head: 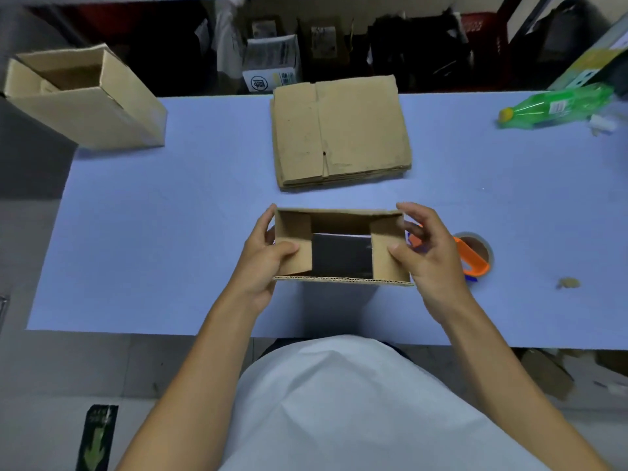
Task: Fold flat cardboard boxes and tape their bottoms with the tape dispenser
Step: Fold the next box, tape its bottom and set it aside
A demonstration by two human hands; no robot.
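**A:** Where do you stand? You've got the opened box [342, 246] up off the blue table [170, 232], just in front of your chest, its open end facing you.

**B:** And my hands?

**A:** Your left hand [263, 263] grips the left end, thumb pressed on the small inner flap. Your right hand [428, 256] holds the right end, thumb on the other small flap, fingers curled round the outside wall.

**B:** So which step is this?

**A:** Folding the bottom, I'd say: both short flaps are tucked in, the long ones not yet closed. The dark patch between them may be the floor seen through the box; I can't tell for sure.

**B:** Next?

**A:** Fold the two long flaps over, hold them shut, then reach for the tape dispenser [472, 256], lying just beside your right hand. The flat stack [339, 130] waits beyond.
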